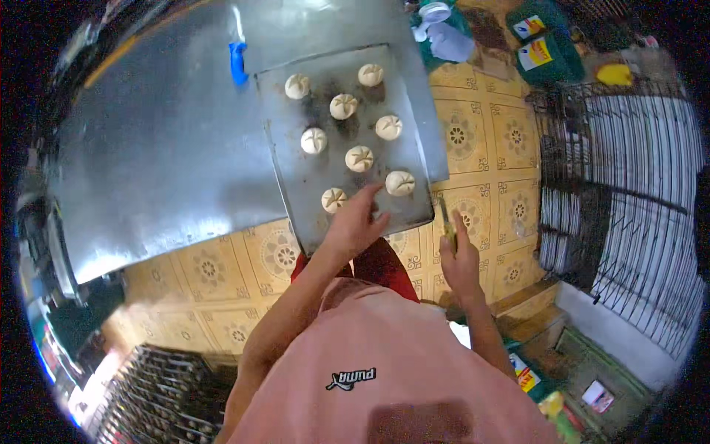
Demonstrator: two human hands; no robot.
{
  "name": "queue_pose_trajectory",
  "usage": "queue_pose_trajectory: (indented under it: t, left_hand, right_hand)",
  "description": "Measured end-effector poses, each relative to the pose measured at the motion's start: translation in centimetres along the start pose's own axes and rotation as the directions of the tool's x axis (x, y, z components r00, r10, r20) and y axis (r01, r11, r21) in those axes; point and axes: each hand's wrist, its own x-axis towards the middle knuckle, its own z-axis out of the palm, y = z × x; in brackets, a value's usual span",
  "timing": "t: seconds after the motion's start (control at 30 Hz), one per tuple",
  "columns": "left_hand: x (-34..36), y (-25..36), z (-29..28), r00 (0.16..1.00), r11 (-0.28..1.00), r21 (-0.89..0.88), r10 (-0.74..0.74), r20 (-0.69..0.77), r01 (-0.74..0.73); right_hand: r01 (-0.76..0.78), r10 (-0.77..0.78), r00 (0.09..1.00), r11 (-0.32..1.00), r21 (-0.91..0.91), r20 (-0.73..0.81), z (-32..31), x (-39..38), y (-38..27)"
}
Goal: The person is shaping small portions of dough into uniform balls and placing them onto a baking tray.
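Note:
Several round pale dough balls lie spread over a dark metal baking tray (pixel 299 185), most with cuts crossing on top. My left hand (pixel 359 223) reaches over the near part of the tray, empty, thumb and fingers apart. Its fingertips are close to the nearest right dough ball (pixel 400 183); whether they touch it I cannot tell. Another dough ball (pixel 333 199) sits just left of that hand, partly covered by it. Off the tray's right edge, above the floor, my right hand (pixel 461 263) grips a small knife (pixel 448 226) with a yellowish handle, its narrow blade pointing away from me.
The tray rests on a shiny metal table (pixel 170 148), its near end jutting past the table's edge. A blue-handled tool (pixel 237 64) lies beyond the tray's far left corner. Wire racks (pixel 643 170) stand at the right. Green containers (pixel 547 55) are at the far right.

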Motion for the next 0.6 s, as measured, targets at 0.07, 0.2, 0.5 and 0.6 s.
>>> queue_pose_trajectory:
  t: [0.07, 0.2, 0.5, 0.6]
  left_hand:
    - [-3.1, -1.2, -2.5, 0.998, 0.995, -0.096, 0.010, -0.066, -0.016]
    - [-7.2, -6.7, -4.9, 0.913, 0.985, 0.164, 0.119, -0.389, -0.058]
    - [-9.6, -10.9, -7.3, 0.886, 0.900, -0.344, -0.370, -0.279, 0.267]
    - [-8.7, -8.8, -6.6, 0.787, 0.863, -0.380, -0.476, -0.392, 0.333]
  right_hand:
    - [-0.044, 0.055, 0.991, 0.995, 0.094, -0.118, 1.4, 0.7, 1.1]
    - [0.091, -0.068, 0.956, 0.993, 0.070, -0.284, 4.8, 3.9, 4.5]
    - [0.041, 0.034, 0.973, 0.947, 0.320, -0.227, 7.9, 5.3, 6.6]
    - [-0.034, 0.017, 0.998, 0.952, 0.304, 0.060, 5.2, 4.6, 6.5]
